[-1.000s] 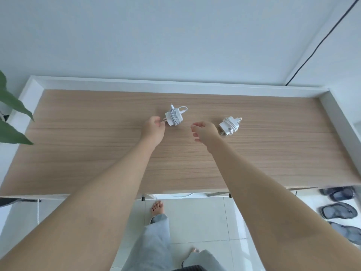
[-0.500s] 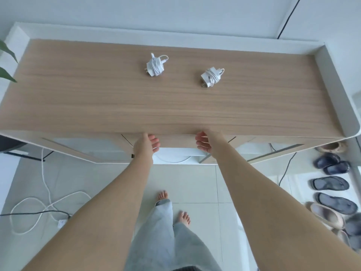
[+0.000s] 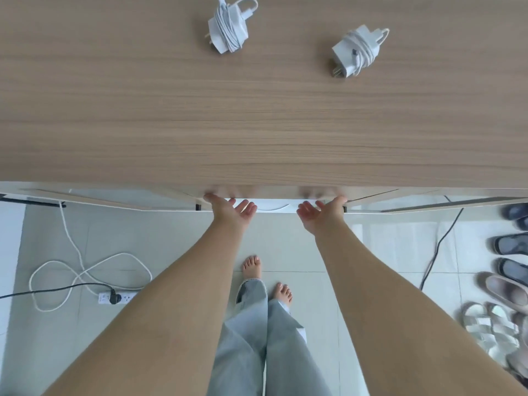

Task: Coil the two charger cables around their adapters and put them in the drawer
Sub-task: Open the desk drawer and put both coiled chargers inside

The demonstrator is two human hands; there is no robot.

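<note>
**Drawer front, both hands under the lip**

Now, nearest: my left hand (image 3: pixel 228 208) and right hand (image 3: pixel 321 211) sit palm-up just under the desk edge (image 3: pixel 257 178), fingers loosely spread, gripping nothing I can see; fingertips blur at the drawer (image 3: pixel 271 197) front. Its long axis runs left-right, directly ahead of both hands, equally near. Farther back on the matte wood-grain top lie the left charger (image 3: pixel 228 31) and right charger (image 3: pixel 357 52), white blocks wrapped in smooth cable, well apart from me.
</note>
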